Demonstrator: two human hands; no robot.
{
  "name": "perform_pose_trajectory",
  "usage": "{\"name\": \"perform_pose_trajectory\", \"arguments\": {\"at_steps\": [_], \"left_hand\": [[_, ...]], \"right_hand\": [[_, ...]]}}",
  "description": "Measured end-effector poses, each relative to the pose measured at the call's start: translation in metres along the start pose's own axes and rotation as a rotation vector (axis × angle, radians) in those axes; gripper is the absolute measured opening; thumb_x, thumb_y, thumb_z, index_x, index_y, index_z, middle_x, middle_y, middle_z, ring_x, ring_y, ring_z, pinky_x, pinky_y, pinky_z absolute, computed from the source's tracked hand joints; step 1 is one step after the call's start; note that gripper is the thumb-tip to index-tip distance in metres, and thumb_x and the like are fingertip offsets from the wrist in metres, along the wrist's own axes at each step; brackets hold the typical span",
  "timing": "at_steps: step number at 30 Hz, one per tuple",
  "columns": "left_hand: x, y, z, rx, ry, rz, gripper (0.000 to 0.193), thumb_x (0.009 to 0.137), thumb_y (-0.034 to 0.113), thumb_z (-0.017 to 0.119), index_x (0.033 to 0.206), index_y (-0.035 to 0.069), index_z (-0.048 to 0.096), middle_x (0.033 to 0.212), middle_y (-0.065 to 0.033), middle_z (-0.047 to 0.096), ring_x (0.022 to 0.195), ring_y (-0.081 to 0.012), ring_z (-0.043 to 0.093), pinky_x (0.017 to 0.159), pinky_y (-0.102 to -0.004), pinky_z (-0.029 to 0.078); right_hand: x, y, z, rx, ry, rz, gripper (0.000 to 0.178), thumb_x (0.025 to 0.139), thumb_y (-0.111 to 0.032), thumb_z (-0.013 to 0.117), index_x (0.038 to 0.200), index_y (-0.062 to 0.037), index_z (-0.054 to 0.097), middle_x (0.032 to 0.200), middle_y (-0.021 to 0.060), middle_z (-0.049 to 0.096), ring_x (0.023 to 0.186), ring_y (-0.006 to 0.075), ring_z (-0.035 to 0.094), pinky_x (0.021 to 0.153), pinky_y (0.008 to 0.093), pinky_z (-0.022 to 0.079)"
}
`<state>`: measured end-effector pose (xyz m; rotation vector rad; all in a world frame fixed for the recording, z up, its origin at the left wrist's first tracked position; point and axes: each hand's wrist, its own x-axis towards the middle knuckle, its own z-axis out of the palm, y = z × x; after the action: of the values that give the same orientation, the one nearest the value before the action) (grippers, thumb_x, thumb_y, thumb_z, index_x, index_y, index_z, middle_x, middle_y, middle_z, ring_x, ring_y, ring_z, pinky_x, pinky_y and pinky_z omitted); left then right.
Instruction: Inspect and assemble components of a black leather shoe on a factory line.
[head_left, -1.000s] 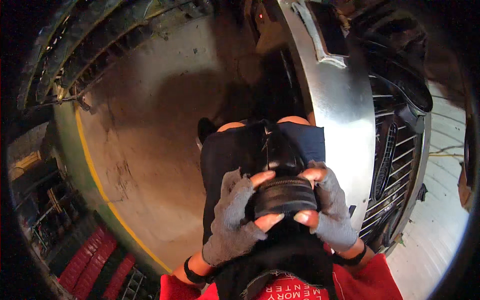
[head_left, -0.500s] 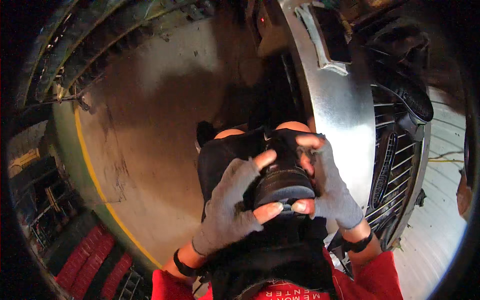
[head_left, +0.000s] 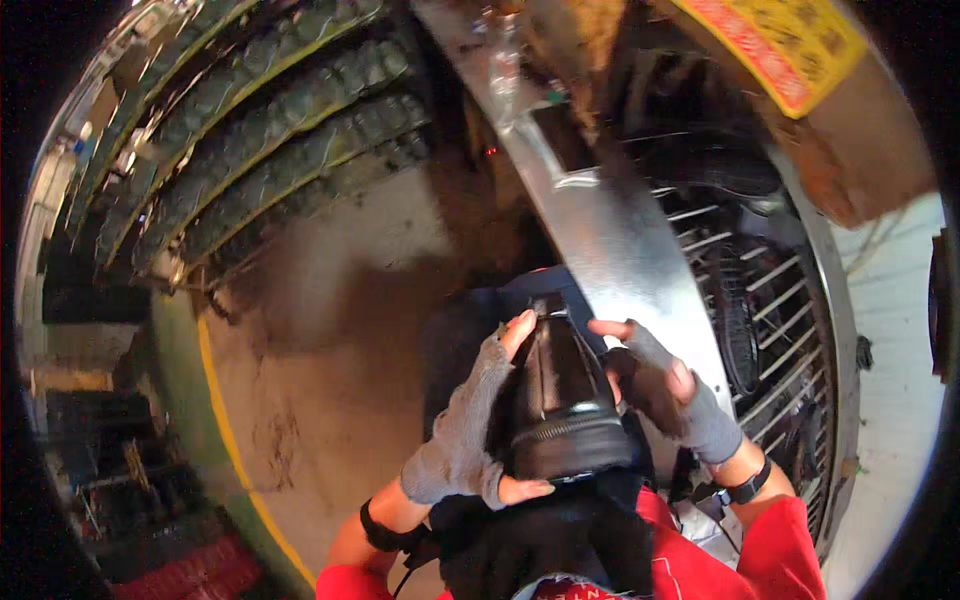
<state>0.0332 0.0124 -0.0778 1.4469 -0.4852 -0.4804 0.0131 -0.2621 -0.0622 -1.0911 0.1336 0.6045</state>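
Note:
A glossy black shoe (head_left: 572, 440) with a ridged, stitched-looking edge rests on my lap, its broad end toward me. My left hand (head_left: 465, 425), in a grey fingerless glove, grips its left side, thumb at the near end and fingers farther up. On the other side, my right hand (head_left: 680, 400), gloved alike, is spread with its thumb lifted away from the shoe. Its fingertips reach along the shoe's right side. The dark palm area is blurred, and I cannot make out whether anything lies against it.
A metal ledge (head_left: 640, 260) runs along my right, with a dark flat panel (head_left: 563, 140) on it. Beyond it, a barred rack (head_left: 790, 285) carries black soles (head_left: 738, 330). Loaded shelves (head_left: 290, 130) stand at far left. A yellow floor line (head_left: 228, 440) curves along the left.
My right thumb has come off the shoe's near end and the hand has turned outward. More of the shoe's top shows. The view has shifted, bringing in more shelves and a yellow sign.

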Motion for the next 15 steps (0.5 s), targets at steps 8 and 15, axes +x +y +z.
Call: {"name": "perform_pose_trajectory", "arguments": {"at_steps": [8,15], "left_hand": [[0.048,0.051,0.143,1.117,-0.475,0.982,0.032,0.095,0.03,0.06,0.126,0.025,0.068,0.139,-0.0002,0.063,0.128,-0.0223,0.06,0.115,-0.0411,0.043],[0.031,0.015,0.044,1.02,-0.343,0.375,0.051,0.082,0.016,0.082,0.132,0.011,0.071,0.136,-0.0092,0.07,0.123,-0.0349,0.066,0.109,-0.048,0.051]], "right_hand": [[-0.125,-0.023,-0.039,-0.105,0.387,0.039,0.062,0.096,-0.042,0.073,0.136,0.0036,0.063,0.121,0.0097,0.073,0.102,0.0174,0.069,0.094,0.0305,0.055],[-0.255,0.037,-0.176,-0.423,1.065,-0.095,0.045,0.09,-0.039,0.08,0.111,0.0003,0.077,0.099,0.0004,0.073,0.09,0.0101,0.064,0.08,0.0297,0.053]]}}
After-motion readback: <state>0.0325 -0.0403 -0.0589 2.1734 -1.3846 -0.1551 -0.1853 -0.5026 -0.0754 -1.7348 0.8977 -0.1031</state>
